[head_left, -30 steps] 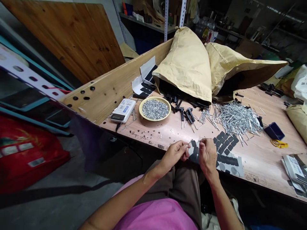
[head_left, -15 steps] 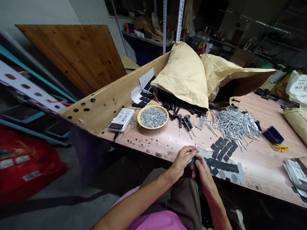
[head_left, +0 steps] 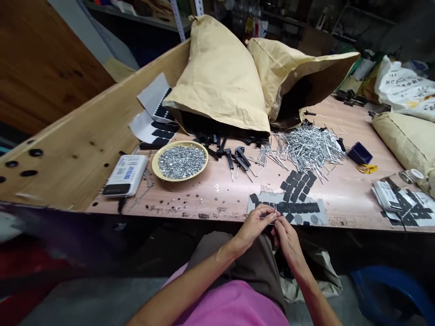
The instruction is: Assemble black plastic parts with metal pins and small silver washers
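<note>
Over my lap, at the table's front edge, both hands are close together with their fingertips meeting. My left hand (head_left: 255, 226) is closed in a pinch on a thin metal pin (head_left: 275, 208), which stands nearly upright. My right hand (head_left: 287, 237) has its fingers closed just below the pin; what they hold is hidden. Just behind the hands lies a grey sheet (head_left: 265, 192) with rows of black square pads (head_left: 299, 207). Farther back are black plastic parts with metal pins (head_left: 240, 159) and a heap of loose metal pins (head_left: 314, 147).
A yellow bowl (head_left: 156, 168) of small metal pieces stands left, beside a white device (head_left: 125, 175). Two large paper sacks (head_left: 224, 77) (head_left: 277, 72) lie behind, black parts at the near one's mouth. On the right are a small dark-blue box (head_left: 360, 153) and another white device (head_left: 386, 195).
The camera view has turned right and down, bringing the right-hand device and a blue tub into fuller view. Both hands stay together around the pin; the dark piece seen below it earlier is now hidden.
</note>
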`<state>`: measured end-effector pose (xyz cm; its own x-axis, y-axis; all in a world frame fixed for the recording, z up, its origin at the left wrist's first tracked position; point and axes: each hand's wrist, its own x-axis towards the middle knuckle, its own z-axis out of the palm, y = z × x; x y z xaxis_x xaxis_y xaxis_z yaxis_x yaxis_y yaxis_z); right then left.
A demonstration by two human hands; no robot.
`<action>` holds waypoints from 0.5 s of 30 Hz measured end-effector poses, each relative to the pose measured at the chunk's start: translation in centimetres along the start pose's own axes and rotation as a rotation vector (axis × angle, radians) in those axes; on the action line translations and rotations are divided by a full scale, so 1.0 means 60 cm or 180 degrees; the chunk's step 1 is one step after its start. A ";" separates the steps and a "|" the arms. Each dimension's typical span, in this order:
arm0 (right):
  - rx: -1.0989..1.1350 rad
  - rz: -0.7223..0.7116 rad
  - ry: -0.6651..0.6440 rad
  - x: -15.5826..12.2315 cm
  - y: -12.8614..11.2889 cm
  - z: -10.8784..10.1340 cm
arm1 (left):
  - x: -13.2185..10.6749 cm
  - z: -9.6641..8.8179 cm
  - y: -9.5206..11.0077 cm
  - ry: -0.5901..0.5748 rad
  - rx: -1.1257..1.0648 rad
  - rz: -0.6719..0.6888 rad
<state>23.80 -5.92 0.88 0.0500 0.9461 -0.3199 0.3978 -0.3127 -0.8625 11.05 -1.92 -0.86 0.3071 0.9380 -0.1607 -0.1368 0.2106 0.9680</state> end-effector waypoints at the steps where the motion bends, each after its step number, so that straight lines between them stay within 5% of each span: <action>1: -0.0087 0.0120 0.0092 -0.004 0.008 -0.003 | 0.006 -0.012 -0.001 -0.0163 0.0433 0.0060; 2: -0.0222 0.0223 0.0185 -0.007 0.017 -0.007 | 0.015 -0.029 0.000 -0.0175 0.0993 0.0175; 6: -0.1063 0.0367 0.0447 -0.015 0.048 -0.024 | 0.081 -0.108 0.023 0.1355 0.3094 0.1081; 8: -0.1544 0.0411 0.0477 -0.017 0.053 -0.026 | 0.116 -0.137 0.034 0.1695 0.3732 0.1386; 15: -0.2759 0.0693 0.0460 -0.018 0.038 -0.003 | 0.172 -0.171 0.032 0.0998 0.4780 0.1489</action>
<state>24.84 -7.64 -0.65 0.2961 0.8931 -0.3387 0.9136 -0.3683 -0.1724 4.27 10.99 -2.66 0.2839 0.8959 0.3419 0.9045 -0.3685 0.2148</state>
